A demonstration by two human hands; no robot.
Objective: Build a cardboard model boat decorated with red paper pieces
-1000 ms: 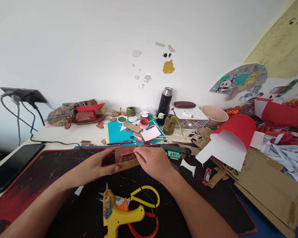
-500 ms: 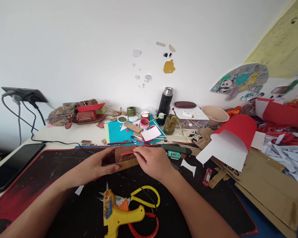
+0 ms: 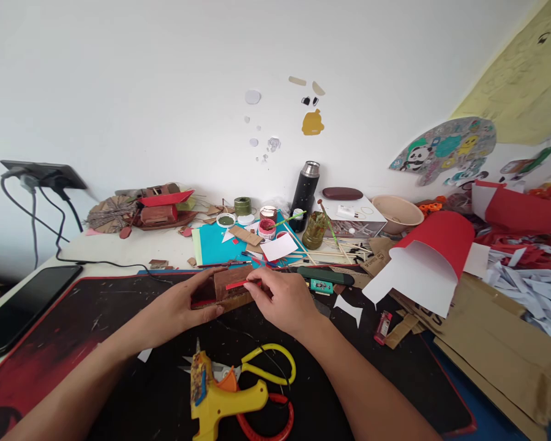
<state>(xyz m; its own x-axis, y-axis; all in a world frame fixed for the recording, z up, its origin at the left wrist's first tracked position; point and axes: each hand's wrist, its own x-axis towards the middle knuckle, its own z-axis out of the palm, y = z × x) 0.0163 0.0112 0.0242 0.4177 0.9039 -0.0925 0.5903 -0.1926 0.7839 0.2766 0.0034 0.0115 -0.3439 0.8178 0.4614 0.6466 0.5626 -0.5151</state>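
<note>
The right hand's fingers [image 3: 252, 286] are closing in a pinch on the right end of a thin red strip [image 3: 235, 285]. From that pinch, the strip is pointing toward nine o'clock, its long axis running nearly crosswise and lying over a brown box-like piece [image 3: 232, 275]. The left hand [image 3: 177, 309] is gripping this piece's left end, thumb nearside and other fingers behind; it is sitting at about eight o'clock from the strip, the right hand being nearer. Outward, the yellow glue gun [image 3: 232, 398] and scissors [image 3: 270, 346] are lying around six o'clock on the dark mat [image 3: 349, 373].
</note>
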